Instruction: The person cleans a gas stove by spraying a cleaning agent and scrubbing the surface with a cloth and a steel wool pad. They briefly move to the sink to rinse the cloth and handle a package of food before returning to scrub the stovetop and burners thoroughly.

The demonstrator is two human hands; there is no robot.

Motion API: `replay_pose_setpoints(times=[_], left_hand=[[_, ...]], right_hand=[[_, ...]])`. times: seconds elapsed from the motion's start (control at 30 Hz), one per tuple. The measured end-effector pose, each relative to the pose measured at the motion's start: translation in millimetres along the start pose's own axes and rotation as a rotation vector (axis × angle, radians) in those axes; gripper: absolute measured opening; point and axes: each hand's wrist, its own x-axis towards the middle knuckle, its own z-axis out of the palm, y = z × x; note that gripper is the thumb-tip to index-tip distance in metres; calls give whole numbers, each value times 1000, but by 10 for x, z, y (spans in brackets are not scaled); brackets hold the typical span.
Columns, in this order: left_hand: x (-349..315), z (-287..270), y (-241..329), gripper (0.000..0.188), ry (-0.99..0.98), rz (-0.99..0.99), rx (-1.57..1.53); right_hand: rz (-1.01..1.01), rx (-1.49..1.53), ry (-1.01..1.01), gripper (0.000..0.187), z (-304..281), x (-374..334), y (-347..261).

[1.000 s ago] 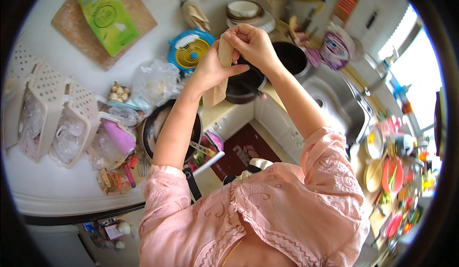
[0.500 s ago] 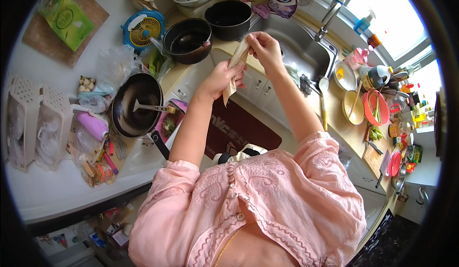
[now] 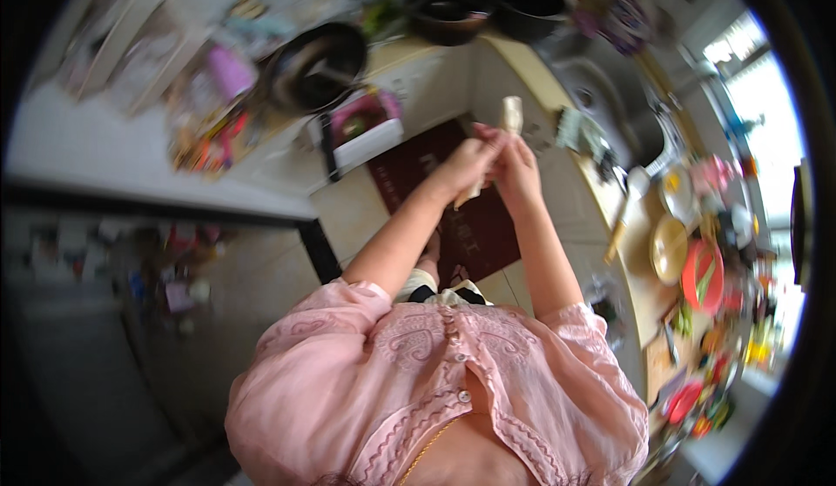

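A bright kitchen with cream counters [image 3: 640,290] wraps around you, partly blurred. Taking the view's centre as your clock, a round black frying pan [image 3: 305,72] sits at 11 o'clock. A dark red rectangular floor mat [image 3: 483,242] lies beneath your hands. At 1 o'clock, your left hand [image 3: 468,165] grips a narrow beige strip of soft material [image 3: 512,113], its ends poking out above and below; your right hand [image 3: 521,172], at 2, closes on it too. Beyond, a stainless-steel sink [image 3: 610,107] sits at 2, a round red bowl [image 3: 694,264] past 3.
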Motion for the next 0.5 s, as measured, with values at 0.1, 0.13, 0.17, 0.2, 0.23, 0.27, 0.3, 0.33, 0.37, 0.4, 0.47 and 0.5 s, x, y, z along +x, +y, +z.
replay_pose_setpoints(times=[0.1, 0.13, 0.17, 0.2, 0.23, 0.27, 0.3, 0.33, 0.37, 0.4, 0.47, 0.5], left_hand=[[-257, -357, -160, 24, -16, 163, 10], [-402, -492, -185, 24, 20, 191, 66], [-592, -639, -203, 24, 53, 215, 124], [-791, -767, -211, 24, 82, 240, 183], [-953, -897, -262, 22, 86, 266, 186], [-1100, -1045, -354, 21, 154, 300, 275], [-1255, -1182, -407, 20, 223, 330, 365], [-1381, -1305, -428, 20, 270, 336, 420], [-1502, -1436, -436, 19, 316, 339, 475], [-1617, -1577, -430, 19, 360, 340, 527], [-1810, -1863, -352, 16, 410, 323, 597], [-1903, -2017, -289, 15, 428, 314, 632]], right_hand=[[165, 343, -127, 26, 286, 15, 218], [248, 369, -191, 23, 404, 6, 265], [339, 343, -255, 23, 532, -9, 352], [423, 312, -319, 22, 677, -34, 422], [496, 279, -375, 22, 802, -42, 495], [544, 246, -374, 21, 942, -59, 636], [593, 208, -410, 20, 1121, -90, 692], [619, 156, -453, 19, 1255, -82, 802], [642, 103, -494, 19, 1388, -65, 931], [665, 68, -510, 19, 1534, -40, 1066], [674, 4, -546, 22, 1824, 34, 1347], [669, -10, -562, 23, 1970, 80, 1513]])
